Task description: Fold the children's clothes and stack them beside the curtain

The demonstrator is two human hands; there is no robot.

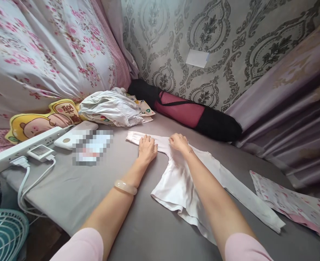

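A small white long-sleeved garment (181, 185) lies spread on the grey bed sheet (138, 221). My left hand (147, 148) rests flat on one sleeve of it, fingers stretched out, with a pale bangle on that wrist. Just to the right, my right hand (178, 142) presses on the same sleeve near the shoulder, its fingers curled down onto the cloth. Both forearms reach in from the bottom edge in pink sleeves.
A heap of white clothes (113, 108) and a yellow cartoon cushion (37, 121) lie at the back left. A black and pink roll bag (189, 112) rests along the wall. A power strip (21, 148) with chargers, a white power bank (75, 135), a patterned cloth (293, 204) and a teal fan (3, 232) surround the bed.
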